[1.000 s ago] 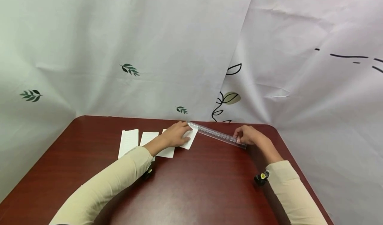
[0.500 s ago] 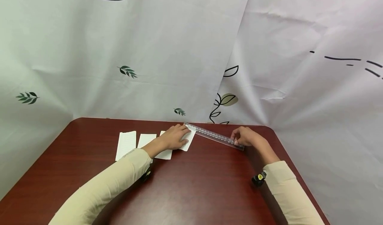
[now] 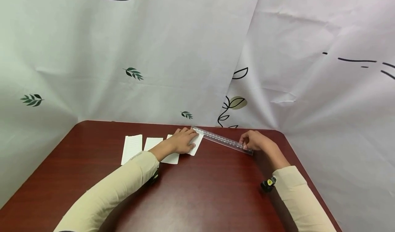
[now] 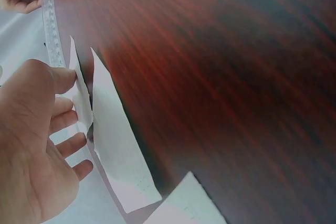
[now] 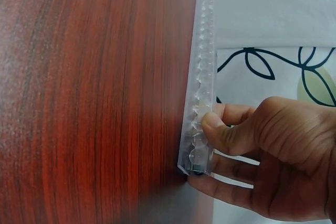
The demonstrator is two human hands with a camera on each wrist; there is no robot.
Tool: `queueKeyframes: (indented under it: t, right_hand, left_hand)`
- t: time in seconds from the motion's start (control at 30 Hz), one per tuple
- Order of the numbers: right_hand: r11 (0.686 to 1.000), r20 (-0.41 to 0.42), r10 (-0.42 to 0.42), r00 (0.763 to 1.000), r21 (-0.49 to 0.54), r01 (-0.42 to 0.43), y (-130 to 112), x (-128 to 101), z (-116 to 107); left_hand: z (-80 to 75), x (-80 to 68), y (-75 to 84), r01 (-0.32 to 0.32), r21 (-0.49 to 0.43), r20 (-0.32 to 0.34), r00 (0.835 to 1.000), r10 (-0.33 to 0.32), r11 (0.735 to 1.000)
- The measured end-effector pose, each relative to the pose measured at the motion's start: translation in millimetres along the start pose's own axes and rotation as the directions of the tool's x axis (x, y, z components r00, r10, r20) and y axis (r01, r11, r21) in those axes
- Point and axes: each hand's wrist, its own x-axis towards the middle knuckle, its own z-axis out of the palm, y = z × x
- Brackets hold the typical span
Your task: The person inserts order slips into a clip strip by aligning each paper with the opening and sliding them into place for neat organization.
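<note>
At the far edge of the dark red wood-grain table point(image 3: 197, 190), toward twelve o'clock from the person, a long clear plastic ruler point(image 3: 223, 140) lies flat on a slant, its far end at about eleven o'clock and its near end at about one o'clock. The right hand point(image 3: 256, 141) holds the ruler's near end: in the right wrist view the thumb point(image 5: 223, 129) presses down on top of the clear strip point(image 5: 200, 93) while the other fingers curl beneath and beside it, so the hand is closed round that end. The left hand point(image 3: 182, 141) rests at the ruler's far end on a white slip of paper point(image 3: 197, 144) that lies partly under the ruler's tip; in the left wrist view the fingers point(image 4: 68, 129) are spread and nearly straight, the thumb tip touching the upturned edge of the slip point(image 4: 81, 98), and the hand grips nothing. A second white paper piece point(image 3: 171, 158) lies just under the left wrist, touching the first. At nine o'clock from the left hand two more white paper strips lie side by side, one point(image 3: 152, 143) near the wrist and one point(image 3: 132, 148) farther out, narrowly apart. Both arms wear beige sleeves point(image 3: 123, 184), and a small black device point(image 3: 267, 184) sits at the right wrist. Behind the table hangs a white cloth backdrop printed with green leaves point(image 3: 134, 72).
</note>
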Motion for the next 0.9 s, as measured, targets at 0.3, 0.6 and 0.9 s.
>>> queueKeyframes:
  t: [0.3,0.6,0.9]
  right_hand:
    - [1.000,0.003,-0.004,1.000,0.013,0.004,2.6,0.1,3.4]
    - [1.000,0.009,-0.023,1.000,0.000,0.023,-1.8,-1.8,-0.6]
    - [1.000,0.003,-0.019,1.000,0.005,0.019,-2.7,-3.0,0.2]
  left_hand:
    - [2.8,0.0,3.8,0.012,0.013,0.022,1.000,-0.012,1.000]
    - [1.2,0.6,5.5,0.017,0.030,0.036,0.999,-0.018,0.999]
    - [3.0,6.5,11.2,-0.006,0.048,0.049,0.999,0.003,0.999]
